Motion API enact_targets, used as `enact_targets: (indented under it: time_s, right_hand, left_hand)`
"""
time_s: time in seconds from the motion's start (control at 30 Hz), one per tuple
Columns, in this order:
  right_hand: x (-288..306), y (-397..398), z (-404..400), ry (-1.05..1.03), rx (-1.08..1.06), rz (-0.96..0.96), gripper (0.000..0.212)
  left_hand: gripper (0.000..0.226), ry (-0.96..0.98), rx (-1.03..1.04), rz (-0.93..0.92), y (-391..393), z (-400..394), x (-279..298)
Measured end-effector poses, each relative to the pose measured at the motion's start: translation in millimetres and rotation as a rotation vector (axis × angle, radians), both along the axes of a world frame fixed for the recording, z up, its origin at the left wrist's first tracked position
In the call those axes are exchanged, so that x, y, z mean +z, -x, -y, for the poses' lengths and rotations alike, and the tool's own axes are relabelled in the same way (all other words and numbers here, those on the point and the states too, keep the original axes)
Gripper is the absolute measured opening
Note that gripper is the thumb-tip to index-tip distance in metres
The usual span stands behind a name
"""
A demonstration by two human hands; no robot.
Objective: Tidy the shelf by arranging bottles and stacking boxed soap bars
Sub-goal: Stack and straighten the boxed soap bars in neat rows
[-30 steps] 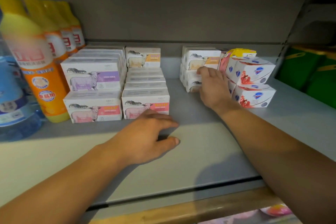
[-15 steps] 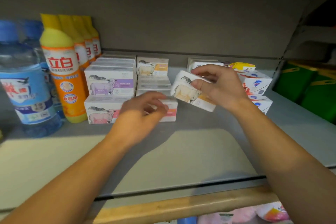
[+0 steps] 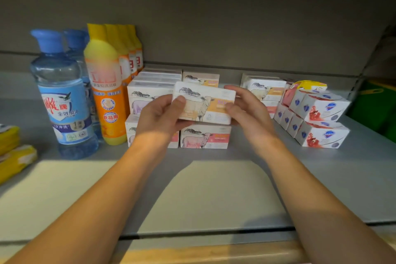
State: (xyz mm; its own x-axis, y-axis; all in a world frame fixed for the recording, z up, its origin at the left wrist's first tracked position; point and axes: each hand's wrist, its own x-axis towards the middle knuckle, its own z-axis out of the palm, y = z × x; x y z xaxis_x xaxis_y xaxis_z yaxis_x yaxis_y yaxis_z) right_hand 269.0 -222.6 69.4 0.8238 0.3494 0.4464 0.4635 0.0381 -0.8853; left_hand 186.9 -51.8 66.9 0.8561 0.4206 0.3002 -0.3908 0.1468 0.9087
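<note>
gripping one orange-label soap box (image 3: 204, 105) between left hand (image 3: 159, 119) and right hand (image 3: 249, 113), fingers curled

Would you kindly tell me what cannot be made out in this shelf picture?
- Head view: the left hand covers the lower-left soap stack fronts.
- The held orange sheep soap box, gripped by the right hand too, has small print too blurred to read.
- The yellow packets are cut by the left edge.
- The front orange bottle label is blurred.
</note>
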Motion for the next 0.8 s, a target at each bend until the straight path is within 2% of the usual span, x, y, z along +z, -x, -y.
enact_targets:
  time_s: [0.17,0.27,0.4,0.47,0.5,0.57,0.63,0.7,0.8]
  right_hand:
    - [4,-1,6,-0.087,-0.047,0.044,0.029]
    - [5,-2,9,-0.135,-0.081,0.008,0.031]
    - [10,1,11,-0.223,-0.046,-0.208,0.022]
    - [13,3,12,-0.273,-0.031,-0.37,0.02]
    - [14,3,12,-0.292,-0.015,-0.463,0.02]
    - [16,4,13,-0.341,0.063,-0.624,0.021]
    - [16,5,14,-0.416,0.204,-0.678,0.022]
    - [14,7,15,-0.421,0.362,-0.61,0.029]
    - [8,9,14,-0.328,0.384,-0.421,0.016]
  left_hand:
    - [0.016,0.051,-0.061,-0.033,-1,4,-2]
    - [0.014,0.123,-0.143,-0.036,1,7,-1]
    - [0.06,0.212,-0.421,0.003,3,2,-1]
    - [0.072,0.186,-0.522,0.069,4,-2,-1]
    - [0.073,0.129,-0.508,0.085,4,-4,-1]
    - [0.072,-0.043,-0.334,0.08,2,-5,-3]
    - [0.066,-0.131,-0.189,0.09,1,-5,-4]
    - [0.06,-0.125,-0.097,0.086,0,-6,-3]
    - [0.053,-0.164,0.027,0.02,0,-7,-1]
